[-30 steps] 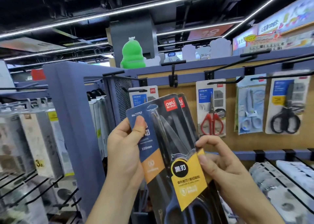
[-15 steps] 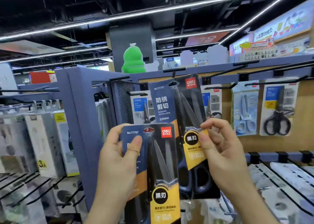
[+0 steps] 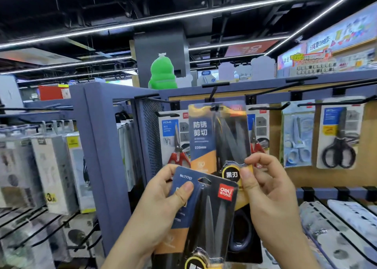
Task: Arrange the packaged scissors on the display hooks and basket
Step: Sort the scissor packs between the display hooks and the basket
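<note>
Far left: boxed goods [image 3: 51, 166] hang on black hooks beside a blue upright post [image 3: 98, 166]. A green figure [image 3: 162, 73] stands on top of the display frame. Centre left: a red-handled scissors pack [image 3: 175, 140] hangs on the board. The left hand [image 3: 161, 207] grips a near scissors pack [image 3: 206, 217], thumb across its blue card. Centre: the right hand [image 3: 265, 197] pinches the lower right edge of a raised scissors pack [image 3: 220, 138]. The pack's top meets a display hook [image 3: 214, 97]; blur hides whether the hook passes through it. Right: a light-blue scissors pack [image 3: 297, 134] and a black-handled scissors pack [image 3: 339, 136] hang on their own hooks. Near right: a wire basket [image 3: 326, 213] holds white wrapped goods.
</note>
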Available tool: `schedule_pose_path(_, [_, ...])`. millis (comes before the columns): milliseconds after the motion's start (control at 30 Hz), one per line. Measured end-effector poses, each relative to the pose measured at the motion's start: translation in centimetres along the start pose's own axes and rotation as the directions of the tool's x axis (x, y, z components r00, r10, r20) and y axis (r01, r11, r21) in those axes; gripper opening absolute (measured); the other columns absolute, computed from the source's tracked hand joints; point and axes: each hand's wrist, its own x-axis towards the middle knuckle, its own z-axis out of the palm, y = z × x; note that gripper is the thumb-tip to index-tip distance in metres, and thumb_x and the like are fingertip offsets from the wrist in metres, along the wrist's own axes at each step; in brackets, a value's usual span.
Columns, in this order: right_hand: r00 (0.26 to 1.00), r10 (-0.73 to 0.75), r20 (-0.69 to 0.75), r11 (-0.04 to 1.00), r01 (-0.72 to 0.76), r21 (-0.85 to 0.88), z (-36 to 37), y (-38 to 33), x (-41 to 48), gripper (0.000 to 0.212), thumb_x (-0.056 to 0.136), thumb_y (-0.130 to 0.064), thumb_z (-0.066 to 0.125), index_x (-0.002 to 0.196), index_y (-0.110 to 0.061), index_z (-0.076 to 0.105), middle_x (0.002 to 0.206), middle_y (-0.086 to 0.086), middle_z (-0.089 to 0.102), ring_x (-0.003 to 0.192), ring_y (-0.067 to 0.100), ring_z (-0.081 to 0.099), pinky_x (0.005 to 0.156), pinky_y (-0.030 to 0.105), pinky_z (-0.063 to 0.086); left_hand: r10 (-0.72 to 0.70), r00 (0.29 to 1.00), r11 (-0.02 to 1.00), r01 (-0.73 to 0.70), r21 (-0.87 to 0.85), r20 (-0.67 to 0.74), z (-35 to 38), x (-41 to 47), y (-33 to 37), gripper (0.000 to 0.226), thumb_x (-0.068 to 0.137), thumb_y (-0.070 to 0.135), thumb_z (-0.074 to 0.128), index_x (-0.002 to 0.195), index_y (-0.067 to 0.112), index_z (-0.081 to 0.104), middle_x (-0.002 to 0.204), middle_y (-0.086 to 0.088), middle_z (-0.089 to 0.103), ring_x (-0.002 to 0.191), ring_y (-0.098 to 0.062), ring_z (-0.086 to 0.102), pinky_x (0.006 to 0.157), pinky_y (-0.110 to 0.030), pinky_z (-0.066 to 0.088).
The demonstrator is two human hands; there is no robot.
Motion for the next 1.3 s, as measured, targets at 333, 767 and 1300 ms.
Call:
schedule_pose_path(333, [0.955,0.242,0.172,0.970,-0.237,-0.054,-0.6,0.7,1.1,0.028,0.095,-0.017,0.055,0.118,-0.033,0.056,0.094,-0.004,0.072,0.085,0.001,0.068,0.068,0.009,0.049,-0.007,0.994,0.997,0.015,0.073,-0.112,0.6,2.0,-0.3,0.014,0.096,0.010,0.057,0.105,0.013,0.067,0.091,-0.009,0.076,0.085,-0.028,0.074,0.077,-0.041,0.058])
schedule_pose_path(767, [0.983,0.185,-0.010,0.843,-0.164,-0.512,-0.4,9.5,9.3,0.049,0.095,-0.007,0.059,0.138,-0.030,0.050,0.078,-0.006,0.065,0.057,0.004,0.057,0.053,0.014,0.042,0.016,0.938,1.000,-0.013,0.011,-0.347,0.4,3.3,-2.3,0.008,0.096,0.018,0.058,0.102,0.020,0.063,0.088,-0.007,0.075,0.081,-0.025,0.074,0.071,-0.045,0.060])
schedule_pose_path(1300, [0.705,0.489,0.514,0.867,-0.457,-0.197,-3.0,3.0,-0.4,0.032,0.080,-0.032,0.079,0.108,-0.020,0.070,0.105,0.014,0.074,0.102,0.031,0.070,0.094,0.044,0.055,0.255,0.897,0.922,-0.338,-0.189,-0.362,2.7,3.0,0.6,0.024,0.081,0.020,0.061,0.103,0.019,0.053,0.083,-0.001,0.075,0.073,-0.015,0.072,0.058,-0.025,0.057])
